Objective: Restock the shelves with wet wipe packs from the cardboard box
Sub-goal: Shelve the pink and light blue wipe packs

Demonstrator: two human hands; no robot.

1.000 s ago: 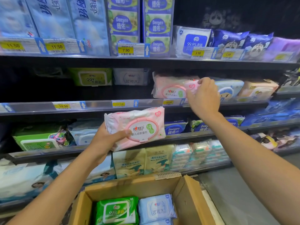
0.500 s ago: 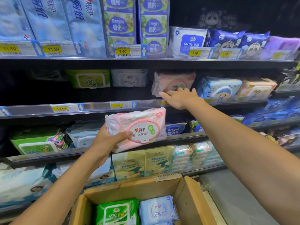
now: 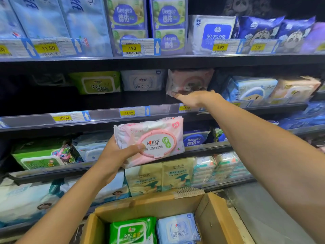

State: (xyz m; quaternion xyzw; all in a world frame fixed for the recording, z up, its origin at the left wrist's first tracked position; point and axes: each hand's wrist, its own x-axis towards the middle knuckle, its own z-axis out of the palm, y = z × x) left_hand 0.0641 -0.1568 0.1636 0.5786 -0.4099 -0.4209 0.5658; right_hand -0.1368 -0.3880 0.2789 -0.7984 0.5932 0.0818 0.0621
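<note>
My left hand [image 3: 116, 154] grips a pink wet wipe pack [image 3: 151, 140] in front of the shelves, thumb across its pink lid. On the second shelf [image 3: 105, 117], my right hand [image 3: 195, 97] lies flat, palm down, fingertips touching the lower edge of another pink pack [image 3: 190, 80] that stands far back. The open cardboard box [image 3: 207, 213] sits below, holding a green pack [image 3: 131, 231] and a light blue pack [image 3: 177, 229].
A green pack [image 3: 95, 83] and a white pack [image 3: 142, 80] stand at the back of the second shelf, with dark room in front of them. Blue and beige packs [image 3: 251, 88] fill its right side. Other shelves above and below hold more packs and price tags.
The right hand has pushed the pink pack deeper into the second shelf and flattened out below it. The left hand has kept its pack almost still.
</note>
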